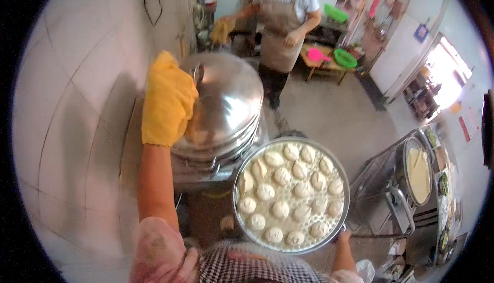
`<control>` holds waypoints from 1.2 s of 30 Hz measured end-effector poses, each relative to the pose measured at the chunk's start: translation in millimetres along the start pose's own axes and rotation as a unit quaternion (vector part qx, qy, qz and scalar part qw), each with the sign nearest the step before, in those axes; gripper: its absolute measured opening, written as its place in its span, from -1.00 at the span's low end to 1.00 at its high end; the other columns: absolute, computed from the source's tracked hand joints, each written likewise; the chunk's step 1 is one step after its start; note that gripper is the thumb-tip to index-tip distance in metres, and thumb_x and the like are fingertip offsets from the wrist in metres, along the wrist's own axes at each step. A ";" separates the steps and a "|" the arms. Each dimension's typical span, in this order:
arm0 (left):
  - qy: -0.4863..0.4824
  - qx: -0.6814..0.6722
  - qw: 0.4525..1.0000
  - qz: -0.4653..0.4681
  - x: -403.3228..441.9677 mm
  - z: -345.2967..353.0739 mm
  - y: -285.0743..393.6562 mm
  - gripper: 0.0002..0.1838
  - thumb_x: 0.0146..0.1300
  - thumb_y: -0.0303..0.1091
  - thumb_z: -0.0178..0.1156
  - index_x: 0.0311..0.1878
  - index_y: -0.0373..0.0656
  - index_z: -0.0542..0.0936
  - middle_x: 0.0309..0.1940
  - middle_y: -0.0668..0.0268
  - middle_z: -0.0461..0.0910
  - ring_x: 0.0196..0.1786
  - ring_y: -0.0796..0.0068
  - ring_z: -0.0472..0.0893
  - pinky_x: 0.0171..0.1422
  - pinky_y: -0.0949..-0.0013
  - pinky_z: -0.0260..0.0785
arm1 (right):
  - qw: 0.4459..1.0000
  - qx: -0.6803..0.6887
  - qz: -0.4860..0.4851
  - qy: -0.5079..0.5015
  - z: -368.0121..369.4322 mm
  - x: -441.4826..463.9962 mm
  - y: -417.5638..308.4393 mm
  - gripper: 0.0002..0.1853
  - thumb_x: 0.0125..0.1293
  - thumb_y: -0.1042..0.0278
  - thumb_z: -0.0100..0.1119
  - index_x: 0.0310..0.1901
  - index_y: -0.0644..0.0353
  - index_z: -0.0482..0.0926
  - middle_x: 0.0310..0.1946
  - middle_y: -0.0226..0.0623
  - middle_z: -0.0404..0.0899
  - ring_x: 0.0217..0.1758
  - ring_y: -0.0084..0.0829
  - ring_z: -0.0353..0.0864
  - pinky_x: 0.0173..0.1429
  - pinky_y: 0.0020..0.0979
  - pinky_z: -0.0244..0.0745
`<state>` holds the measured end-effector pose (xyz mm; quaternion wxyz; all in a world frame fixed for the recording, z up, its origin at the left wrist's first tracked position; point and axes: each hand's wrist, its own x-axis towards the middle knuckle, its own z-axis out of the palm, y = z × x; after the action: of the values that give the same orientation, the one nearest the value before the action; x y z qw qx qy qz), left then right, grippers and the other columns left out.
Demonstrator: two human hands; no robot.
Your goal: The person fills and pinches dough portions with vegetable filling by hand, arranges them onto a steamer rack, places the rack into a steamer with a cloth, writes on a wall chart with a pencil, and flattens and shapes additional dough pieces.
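Note:
My left hand (pixel 167 103) wears a yellow cloth glove and is at the left side of a domed metal lid (pixel 226 97), close to its loop handle (pixel 198 72). The glove hides my fingers, so their grip cannot be made out. Under the lid is a stacked metal steamer (pixel 213 162). My right hand (pixel 343 237) is closed on the side handle of a round steamer tray (pixel 346 206), held out in front of me. Many pale filled buns (pixel 280 210) lie spaced on its perforated base; a few are longer and folded.
Another person (pixel 283 30) in an apron stands beyond the steamer, with a yellow cloth (pixel 222 29) at one hand. A low wooden table (pixel 324 59) holds pink and green baskets. To the right, a large pot (pixel 411 172) sits near a counter of dishes. A tiled wall (pixel 77 103) rises on the left.

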<state>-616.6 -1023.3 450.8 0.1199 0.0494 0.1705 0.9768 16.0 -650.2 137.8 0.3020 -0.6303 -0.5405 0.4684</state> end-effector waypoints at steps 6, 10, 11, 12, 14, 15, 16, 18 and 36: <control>0.038 0.193 0.977 0.080 -75.8 -36.0 57.1 -0.50 0.32 -0.08 -0.13 0.20 -0.20 0.34 0.15 0.12 0.39 0.18 0.14 0.40 0.27 0.13 0.21 | 0.987 0.074 0.118 -0.084 -5.6 17.3 16.8 -0.60 0.16 0.26 0.23 -0.03 0.35 0.51 -0.22 -0.22 0.59 -0.27 -0.35 0.60 -0.20 -0.33 0.53; 0.103 0.375 0.917 0.089 -133.9 -81.2 62.5 -0.51 0.32 -0.09 -0.12 0.20 -0.20 0.34 0.15 0.12 0.40 0.18 0.15 0.40 0.26 0.15 0.22 | 0.984 0.076 0.131 -0.089 5.2 12.6 -7.2 -0.58 0.16 0.29 0.22 0.01 0.38 0.49 -0.19 -0.19 0.58 -0.24 -0.33 0.61 -0.17 -0.32 0.54; 0.118 0.431 0.892 0.070 -147.3 -96.8 52.6 -0.51 0.32 -0.09 -0.12 0.20 -0.20 0.34 0.15 0.12 0.40 0.18 0.15 0.41 0.26 0.15 0.22 | 0.987 0.073 0.096 -0.104 3.3 11.4 -6.9 -0.58 0.17 0.29 0.20 0.01 0.38 0.48 -0.19 -0.18 0.58 -0.23 -0.33 0.61 -0.17 -0.31 0.54; 0.120 0.490 0.862 0.043 -159.1 -110.3 39.3 -0.51 0.32 -0.10 -0.12 0.20 -0.20 0.34 0.15 0.12 0.40 0.18 0.16 0.41 0.26 0.16 0.22 | 0.986 0.078 0.098 -0.110 2.2 12.0 -7.1 -0.59 0.18 0.30 0.19 0.01 0.38 0.48 -0.19 -0.18 0.58 -0.23 -0.33 0.60 -0.18 -0.31 0.53; 0.092 0.602 0.793 -0.011 -164.7 -137.7 3.2 -0.51 0.32 -0.10 -0.11 0.20 -0.20 0.34 0.15 0.12 0.40 0.17 0.16 0.41 0.25 0.17 0.23 | 0.985 0.079 0.106 -0.111 -2.2 13.0 -12.7 -0.61 0.20 0.31 0.16 0.01 0.37 0.48 -0.19 -0.17 0.57 -0.22 -0.33 0.60 -0.18 -0.31 0.53; 0.058 0.664 0.745 -0.023 -159.4 -152.5 -18.9 -0.51 0.32 -0.10 -0.11 0.20 -0.21 0.34 0.14 0.12 0.40 0.17 0.16 0.41 0.25 0.17 0.23 | 0.986 0.072 0.103 -0.108 -3.3 12.4 -15.7 -0.62 0.21 0.32 0.15 0.01 0.37 0.49 -0.19 -0.17 0.57 -0.22 -0.33 0.60 -0.19 -0.31 0.53; 0.019 0.726 0.688 -0.019 -147.7 -167.6 -41.6 -0.51 0.32 -0.11 -0.11 0.20 -0.21 0.34 0.14 0.12 0.40 0.17 0.17 0.41 0.25 0.18 0.23 | 0.987 0.071 0.101 -0.102 -0.3 6.3 -21.7 -0.63 0.21 0.32 0.14 0.00 0.37 0.49 -0.19 -0.16 0.57 -0.21 -0.33 0.60 -0.19 -0.32 0.53; -0.034 0.815 0.578 -0.005 -120.7 -195.9 -83.2 -0.52 0.32 -0.11 -0.11 0.20 -0.21 0.34 0.14 0.11 0.41 0.17 0.17 0.41 0.24 0.19 0.23 | 0.986 0.071 0.120 -0.092 5.4 -10.5 -40.2 -0.67 0.23 0.37 0.10 -0.02 0.38 0.49 -0.20 -0.16 0.58 -0.23 -0.33 0.61 -0.21 -0.35 0.53; -0.062 0.887 0.456 0.044 -117.7 -207.3 -107.4 -0.54 0.32 -0.16 -0.08 0.20 -0.21 0.35 0.12 0.11 0.43 0.15 0.22 0.44 0.20 0.28 0.27 | 0.993 -0.006 0.113 -0.027 5.8 -10.3 -34.2 -0.72 0.18 0.49 0.03 -0.06 0.34 0.50 -0.28 -0.23 0.57 -0.33 -0.38 0.60 -0.24 -0.38 0.54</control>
<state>-508.0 -1021.4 213.1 -0.0214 0.1966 0.9343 0.2967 -2.7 -652.9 168.7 0.2286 -0.6761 -0.4771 0.5129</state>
